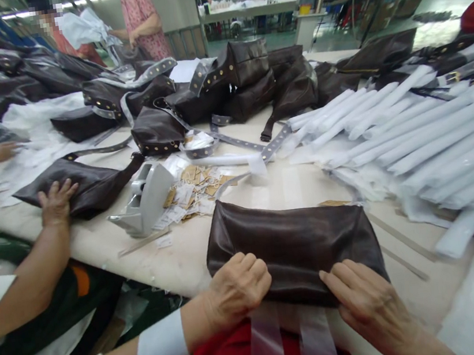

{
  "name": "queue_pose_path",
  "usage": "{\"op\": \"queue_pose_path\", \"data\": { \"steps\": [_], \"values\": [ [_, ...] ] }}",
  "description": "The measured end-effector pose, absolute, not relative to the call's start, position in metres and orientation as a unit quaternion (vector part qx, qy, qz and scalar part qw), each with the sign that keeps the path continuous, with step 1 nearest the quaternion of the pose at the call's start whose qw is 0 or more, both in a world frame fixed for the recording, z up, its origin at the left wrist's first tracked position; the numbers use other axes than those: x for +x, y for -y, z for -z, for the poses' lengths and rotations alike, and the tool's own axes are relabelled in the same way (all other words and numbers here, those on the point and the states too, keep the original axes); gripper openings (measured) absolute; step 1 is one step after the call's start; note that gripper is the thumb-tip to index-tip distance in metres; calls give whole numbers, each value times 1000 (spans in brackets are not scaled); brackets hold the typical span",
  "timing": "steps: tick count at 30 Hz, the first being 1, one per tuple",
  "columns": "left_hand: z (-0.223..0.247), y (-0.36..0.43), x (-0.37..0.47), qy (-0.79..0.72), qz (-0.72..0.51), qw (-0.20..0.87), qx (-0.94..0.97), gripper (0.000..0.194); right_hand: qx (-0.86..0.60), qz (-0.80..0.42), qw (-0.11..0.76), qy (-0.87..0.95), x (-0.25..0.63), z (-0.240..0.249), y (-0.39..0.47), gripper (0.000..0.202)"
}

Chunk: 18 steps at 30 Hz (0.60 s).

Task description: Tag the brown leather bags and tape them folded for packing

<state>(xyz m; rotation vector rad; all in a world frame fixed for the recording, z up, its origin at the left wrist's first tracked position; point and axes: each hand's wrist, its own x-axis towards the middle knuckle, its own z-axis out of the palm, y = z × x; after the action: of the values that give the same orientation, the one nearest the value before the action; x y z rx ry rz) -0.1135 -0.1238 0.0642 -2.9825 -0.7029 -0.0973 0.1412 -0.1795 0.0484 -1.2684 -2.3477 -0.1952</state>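
A dark brown leather handbag (292, 234) lies on its side at the table's near edge, right in front of me. My left hand (238, 282) is closed on the bag's near edge, left of its middle, fingers curled. Toward the right end of that same edge, my right hand (361, 295) grips the leather between thumb and fingers. A thin grey strap (231, 185) rises behind the bag's far left corner. Clear plastic strips (267, 336) hang below the bag against my red apron.
A co-worker's hand (57, 201) presses on another brown bag (89, 182) at left. Nearby stand a grey tape dispenser (146, 198) and a heap of paper tags (193, 192). White wrapped rolls (432, 134) pile up at right; more bags (245, 77) fill the back.
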Motion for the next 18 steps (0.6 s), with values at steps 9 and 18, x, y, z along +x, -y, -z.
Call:
{"op": "queue_pose_path", "data": {
  "steps": [9, 18],
  "values": [
    [-74, 144, -57, 264, -6, 45, -963, 7, -455, 106, 198, 862, 134, -49, 181, 28],
    [-74, 145, -81, 259, -26, 30, -965, 5, -479, 142, 175, 848, 124, -45, 186, 28]
  ]
}}
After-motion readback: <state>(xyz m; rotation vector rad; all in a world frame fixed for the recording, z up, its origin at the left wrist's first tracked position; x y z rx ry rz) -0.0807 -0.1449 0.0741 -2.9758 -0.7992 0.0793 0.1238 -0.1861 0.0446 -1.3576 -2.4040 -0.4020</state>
